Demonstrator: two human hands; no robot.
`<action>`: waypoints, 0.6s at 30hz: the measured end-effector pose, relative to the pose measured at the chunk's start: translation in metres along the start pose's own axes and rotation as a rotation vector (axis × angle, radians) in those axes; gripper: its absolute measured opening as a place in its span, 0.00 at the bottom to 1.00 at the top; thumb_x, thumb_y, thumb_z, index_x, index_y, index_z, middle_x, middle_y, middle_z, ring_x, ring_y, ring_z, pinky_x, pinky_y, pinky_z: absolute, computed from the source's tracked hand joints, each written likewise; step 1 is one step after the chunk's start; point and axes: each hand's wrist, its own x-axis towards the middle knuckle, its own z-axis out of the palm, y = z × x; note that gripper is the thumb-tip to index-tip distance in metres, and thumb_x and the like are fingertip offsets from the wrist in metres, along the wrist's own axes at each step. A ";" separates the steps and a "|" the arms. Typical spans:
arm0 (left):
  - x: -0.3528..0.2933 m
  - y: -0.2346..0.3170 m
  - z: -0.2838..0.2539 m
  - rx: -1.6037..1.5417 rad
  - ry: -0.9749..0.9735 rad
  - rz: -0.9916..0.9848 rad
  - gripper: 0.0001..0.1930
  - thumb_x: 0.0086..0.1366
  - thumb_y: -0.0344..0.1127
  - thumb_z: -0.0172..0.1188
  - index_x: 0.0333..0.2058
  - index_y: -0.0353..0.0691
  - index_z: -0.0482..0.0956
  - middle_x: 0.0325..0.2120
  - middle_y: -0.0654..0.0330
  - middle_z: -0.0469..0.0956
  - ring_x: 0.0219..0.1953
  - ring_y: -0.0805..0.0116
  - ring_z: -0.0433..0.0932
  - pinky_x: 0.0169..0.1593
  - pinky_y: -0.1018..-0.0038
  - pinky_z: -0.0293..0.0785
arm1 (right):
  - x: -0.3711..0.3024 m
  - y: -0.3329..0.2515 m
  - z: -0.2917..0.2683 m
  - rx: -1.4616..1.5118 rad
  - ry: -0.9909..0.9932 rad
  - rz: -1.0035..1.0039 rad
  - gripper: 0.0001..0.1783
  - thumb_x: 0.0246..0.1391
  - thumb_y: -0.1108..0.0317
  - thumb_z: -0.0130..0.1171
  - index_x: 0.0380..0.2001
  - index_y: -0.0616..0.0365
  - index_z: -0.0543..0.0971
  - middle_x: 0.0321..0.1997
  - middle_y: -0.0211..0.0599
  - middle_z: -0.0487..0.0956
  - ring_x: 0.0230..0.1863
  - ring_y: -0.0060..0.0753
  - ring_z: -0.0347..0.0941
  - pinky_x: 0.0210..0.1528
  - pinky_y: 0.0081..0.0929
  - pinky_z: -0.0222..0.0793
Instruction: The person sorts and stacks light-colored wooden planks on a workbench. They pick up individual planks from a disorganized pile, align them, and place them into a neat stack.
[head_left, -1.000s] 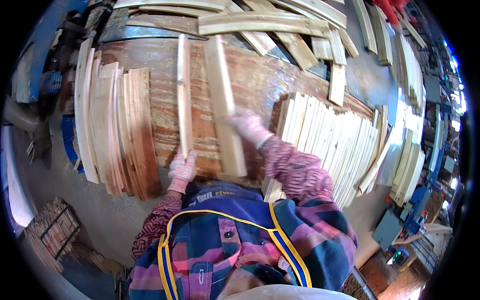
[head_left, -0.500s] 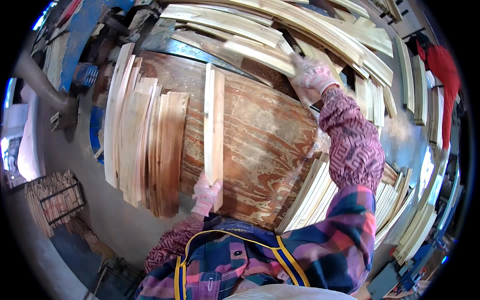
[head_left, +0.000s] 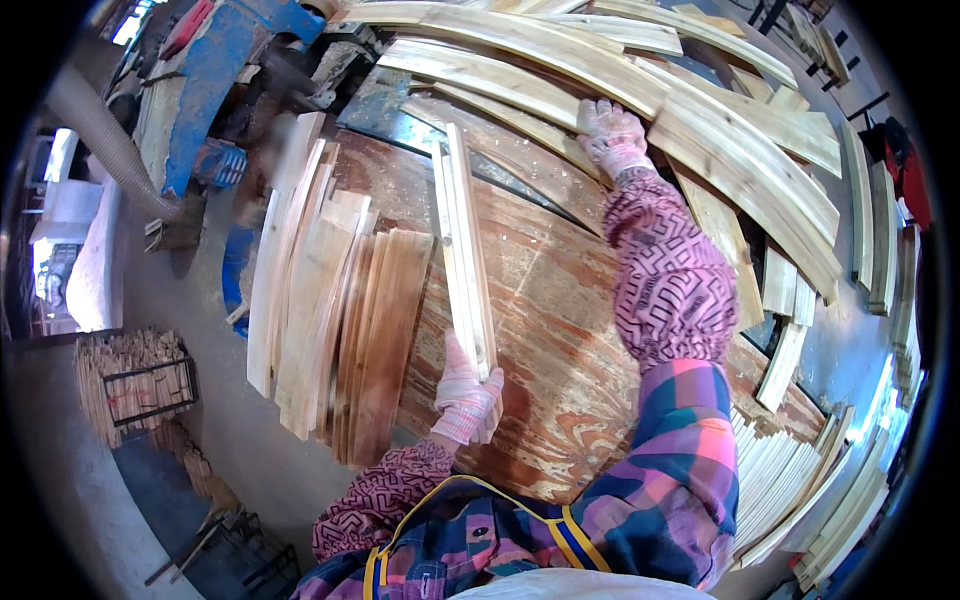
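Near the front of the worktable, my left hand, in a pinkish-white glove, is closed round the lower end of narrow pale wooden strips. The strips stand on edge side by side and point away from me. My right arm stretches to the far side, where my gloved right hand has its fingers over the right end of a long pale wooden board. Its thumb and the underside of the grip are hidden. Left of the strips stands a row of several boards on edge.
Long boards lie crosswise in a loose pile at the far right. Many strips stack beside my right elbow. The worn brown tabletop lies between my arms. A blue machine stands far left; a rack of wood pieces sits on the floor.
My right hand has come off a blurred, moving board and now lies at another board's end in the far pile. My left hand still grips strips, now turned more edge-up.
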 end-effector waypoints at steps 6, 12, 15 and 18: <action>-0.005 -0.005 -0.003 -0.052 -0.015 -0.026 0.57 0.58 0.37 0.69 0.73 0.37 0.34 0.62 0.39 0.67 0.59 0.49 0.74 0.60 0.66 0.71 | -0.075 -0.033 -0.065 0.648 -0.331 -0.065 0.20 0.61 0.53 0.53 0.44 0.57 0.80 0.35 0.46 0.84 0.37 0.42 0.83 0.44 0.37 0.79; 0.029 0.043 -0.024 -0.030 -0.006 0.010 0.63 0.54 0.50 0.74 0.74 0.45 0.32 0.63 0.38 0.62 0.58 0.44 0.72 0.58 0.62 0.73 | -0.201 -0.088 -0.032 0.655 -0.509 -0.205 0.31 0.61 0.50 0.55 0.62 0.51 0.64 0.58 0.50 0.69 0.60 0.47 0.65 0.62 0.39 0.63; 0.041 0.037 -0.007 0.114 -0.025 0.062 0.63 0.52 0.47 0.74 0.73 0.44 0.33 0.68 0.38 0.48 0.65 0.37 0.63 0.65 0.57 0.67 | -0.127 -0.006 -0.030 0.049 0.060 0.004 0.40 0.61 0.48 0.57 0.70 0.48 0.57 0.70 0.52 0.62 0.71 0.50 0.56 0.71 0.40 0.55; 0.043 0.047 -0.008 0.172 -0.002 0.079 0.62 0.53 0.46 0.73 0.73 0.45 0.33 0.66 0.38 0.51 0.62 0.37 0.65 0.64 0.57 0.68 | -0.109 0.067 -0.038 -0.165 -0.013 0.359 0.45 0.56 0.56 0.61 0.73 0.50 0.53 0.71 0.51 0.63 0.69 0.48 0.62 0.67 0.40 0.62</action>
